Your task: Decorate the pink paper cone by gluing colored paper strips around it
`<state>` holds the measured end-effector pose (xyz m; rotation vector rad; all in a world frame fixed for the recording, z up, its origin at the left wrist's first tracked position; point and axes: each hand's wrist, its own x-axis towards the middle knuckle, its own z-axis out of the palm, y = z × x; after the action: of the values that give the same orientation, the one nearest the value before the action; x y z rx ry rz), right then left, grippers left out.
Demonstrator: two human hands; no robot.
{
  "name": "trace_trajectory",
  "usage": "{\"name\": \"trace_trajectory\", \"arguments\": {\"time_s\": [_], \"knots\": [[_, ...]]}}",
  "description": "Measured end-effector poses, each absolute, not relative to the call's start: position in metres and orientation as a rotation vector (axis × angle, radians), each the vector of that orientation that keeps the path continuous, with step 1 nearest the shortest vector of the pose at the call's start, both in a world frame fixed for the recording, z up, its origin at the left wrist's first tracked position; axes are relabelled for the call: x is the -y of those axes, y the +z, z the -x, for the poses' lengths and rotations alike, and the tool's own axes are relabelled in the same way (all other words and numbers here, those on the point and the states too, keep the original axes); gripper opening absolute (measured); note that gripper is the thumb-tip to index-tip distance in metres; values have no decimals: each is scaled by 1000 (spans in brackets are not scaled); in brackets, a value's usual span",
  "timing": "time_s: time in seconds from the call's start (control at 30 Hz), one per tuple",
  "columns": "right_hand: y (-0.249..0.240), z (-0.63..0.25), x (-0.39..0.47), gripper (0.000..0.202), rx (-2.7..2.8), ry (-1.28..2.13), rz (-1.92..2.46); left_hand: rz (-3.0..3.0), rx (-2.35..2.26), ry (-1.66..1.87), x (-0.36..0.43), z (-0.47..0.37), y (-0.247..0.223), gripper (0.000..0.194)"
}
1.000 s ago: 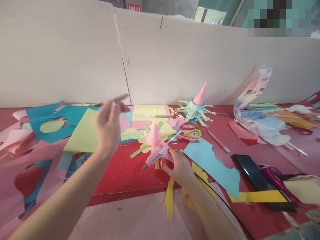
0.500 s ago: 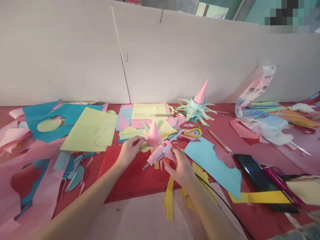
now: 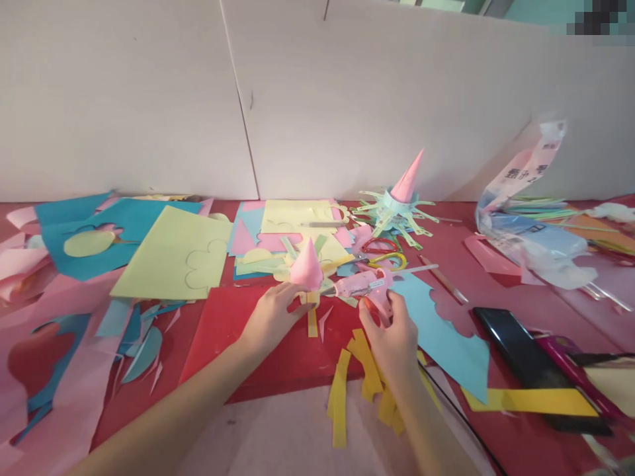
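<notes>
My right hand (image 3: 389, 324) is wrapped round the handle of a pink hot glue gun (image 3: 354, 284), with a glue stick poking out of its back end. The gun's nozzle points left, close to the lower edge of a pink paper cone (image 3: 306, 268). My left hand (image 3: 278, 314) is closed at the cone's base, fingertips at its lower left; exactly what is pinched is partly hidden. Pale yellow and green strips spread out around the cone, and a yellow strip (image 3: 312, 322) hangs below it. Underneath lies a red sheet (image 3: 233, 344).
A finished-looking cone figure (image 3: 407, 182) stands at the back. Scissors (image 3: 389, 260), a pencil (image 3: 444, 279), a blue sheet (image 3: 451, 337), a phone (image 3: 516, 350) and a plastic bag (image 3: 546, 248) lie right. Yellow strips (image 3: 340, 396) lie in front; a black cord (image 3: 461, 420) trails right.
The glue gun has swung right, its nozzle now beside the cone's base instead of pointing down in front. My left hand has shifted right and slightly down, below the cone. The view has tilted down.
</notes>
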<state>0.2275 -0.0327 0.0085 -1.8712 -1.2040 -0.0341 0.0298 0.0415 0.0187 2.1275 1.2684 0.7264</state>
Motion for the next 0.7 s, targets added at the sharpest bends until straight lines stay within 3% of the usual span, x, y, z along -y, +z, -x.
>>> {"name": "trace_trajectory", "arguments": {"time_s": [0.3,0.7], "knots": [[20,-226,33,41,1015,161,1935,-2230,-1331,543,-43,-31,20,42],[19,-229,33,43,1020,221,1988,-2204,-1296,499,-44,-29,18,43]]}}
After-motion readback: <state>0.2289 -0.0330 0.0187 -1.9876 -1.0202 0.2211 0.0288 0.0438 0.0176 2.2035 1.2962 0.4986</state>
